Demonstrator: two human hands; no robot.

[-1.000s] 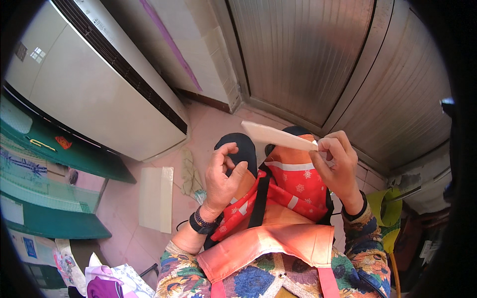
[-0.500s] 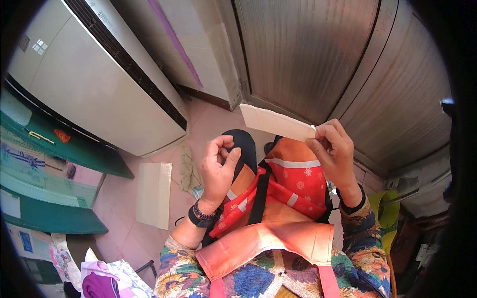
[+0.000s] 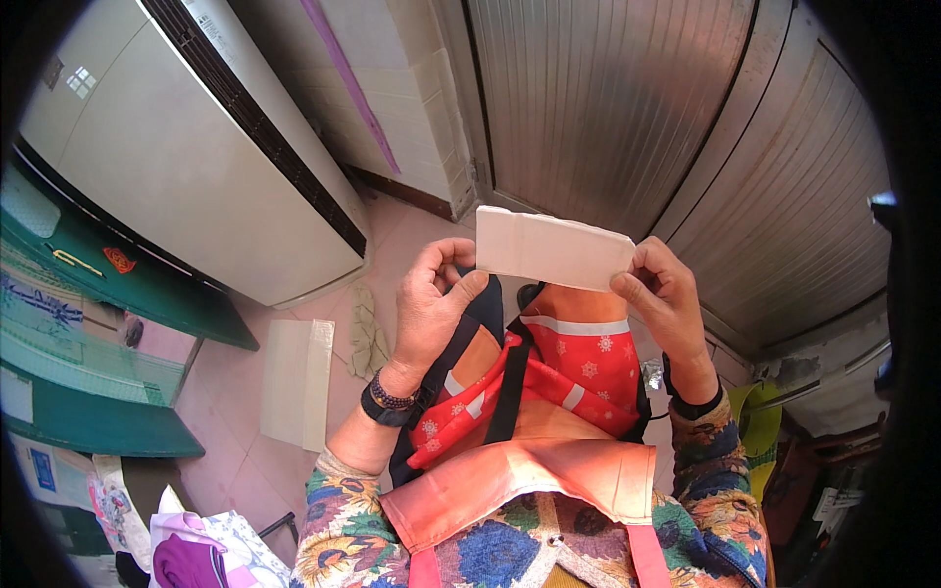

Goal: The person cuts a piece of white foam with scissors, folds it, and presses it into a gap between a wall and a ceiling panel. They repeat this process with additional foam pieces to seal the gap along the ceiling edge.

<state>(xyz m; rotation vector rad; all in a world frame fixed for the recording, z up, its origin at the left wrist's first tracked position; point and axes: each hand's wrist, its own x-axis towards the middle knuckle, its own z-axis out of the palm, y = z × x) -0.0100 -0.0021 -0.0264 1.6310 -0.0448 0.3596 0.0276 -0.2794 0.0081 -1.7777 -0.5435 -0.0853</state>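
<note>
Fingers pinching white card, both hands

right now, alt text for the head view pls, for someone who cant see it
Seen from above, a person holds a flat white rectangular card by its ends, left hand and right hand pinching it over a red patterned bag on their lap. Behind are a metal shutter door, a pink tiled floor and a white cabinet.

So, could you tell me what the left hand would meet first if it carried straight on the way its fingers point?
Probably the card: the left hand curls up toward its left end, though depth is unclear.
</note>
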